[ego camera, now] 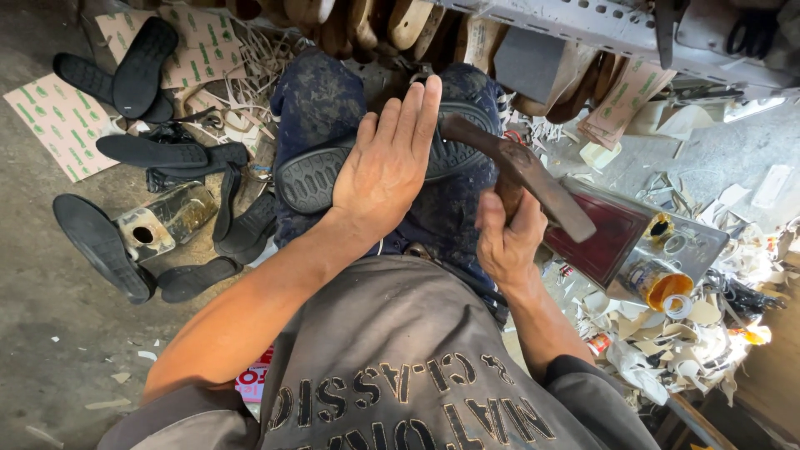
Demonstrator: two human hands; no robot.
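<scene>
A grey concrete floor [50,333] fills the left side, dusty and strewn with small pale scraps. Printed cardboard sheets with green marks [58,121] lie flat on it near loose black rubber soles [142,62] and a dented metal can [162,218]. Along the top runs a perforated grey metal shelf rail [583,21], with wooden shoe forms [367,21] hanging under it. To the right, heaps of pale leather offcuts [667,342] lie in bright light beside a dark red box [604,237].
</scene>
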